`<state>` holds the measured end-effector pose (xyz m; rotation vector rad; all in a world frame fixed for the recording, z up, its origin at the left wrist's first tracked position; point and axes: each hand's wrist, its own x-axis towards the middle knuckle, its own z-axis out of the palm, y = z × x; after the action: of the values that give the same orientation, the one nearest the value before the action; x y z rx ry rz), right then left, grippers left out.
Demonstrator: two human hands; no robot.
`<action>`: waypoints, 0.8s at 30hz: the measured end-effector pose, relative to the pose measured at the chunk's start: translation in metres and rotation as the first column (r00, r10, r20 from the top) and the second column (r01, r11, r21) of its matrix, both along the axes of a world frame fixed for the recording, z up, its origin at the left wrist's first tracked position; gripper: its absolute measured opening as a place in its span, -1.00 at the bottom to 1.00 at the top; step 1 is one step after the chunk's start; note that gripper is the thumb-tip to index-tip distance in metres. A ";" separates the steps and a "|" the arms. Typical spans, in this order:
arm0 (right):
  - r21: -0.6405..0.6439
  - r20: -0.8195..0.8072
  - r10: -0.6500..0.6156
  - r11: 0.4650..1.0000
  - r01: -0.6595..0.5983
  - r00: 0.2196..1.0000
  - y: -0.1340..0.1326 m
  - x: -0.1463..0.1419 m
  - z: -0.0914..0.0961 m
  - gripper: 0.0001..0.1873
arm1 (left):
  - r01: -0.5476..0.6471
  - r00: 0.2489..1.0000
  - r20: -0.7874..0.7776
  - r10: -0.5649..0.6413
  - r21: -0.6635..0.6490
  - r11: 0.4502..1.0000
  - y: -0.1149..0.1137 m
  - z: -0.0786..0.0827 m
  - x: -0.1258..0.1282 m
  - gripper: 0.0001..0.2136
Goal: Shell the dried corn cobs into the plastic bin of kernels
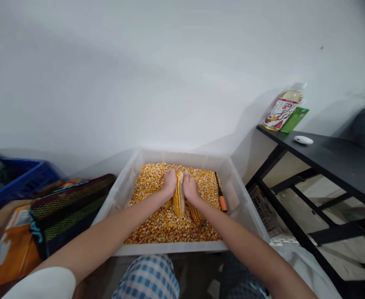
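Observation:
My left hand (pixel 170 183) and my right hand (pixel 190 187) press together around a dried yellow corn cob (pixel 178 197), which stands tilted with its lower end near the kernels. Its upper part is partly hidden by my fingers. A second cob (pixel 195 214) lies on the loose corn kernels (pixel 157 222), just below my right hand. The kernels fill a translucent plastic bin (pixel 173 248). An orange-handled tool (pixel 222 202) with a dark shaft lies along the bin's right side, to the right of my right hand.
A black table (pixel 325 166) stands to the right, bearing a labelled bottle (pixel 283 109), a green packet (pixel 294 119) and a small white object (pixel 303 140). To the left are a blue crate (pixel 20 178), a woven striped bag (pixel 70 211) and an orange carton (pixel 11 249).

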<state>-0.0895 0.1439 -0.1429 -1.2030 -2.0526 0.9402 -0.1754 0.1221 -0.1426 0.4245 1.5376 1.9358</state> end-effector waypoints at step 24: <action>0.047 -0.415 0.358 0.927 -0.373 0.837 0.010 0.003 0.020 -0.46 | 0.032 0.944 -0.330 -0.010 0.061 0.998 -0.002 0.030 -0.010 -0.70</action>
<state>-0.0866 0.1537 -0.1228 -0.5536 -1.9412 1.2909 -0.1849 0.1204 -0.1130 0.8259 1.6665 1.9762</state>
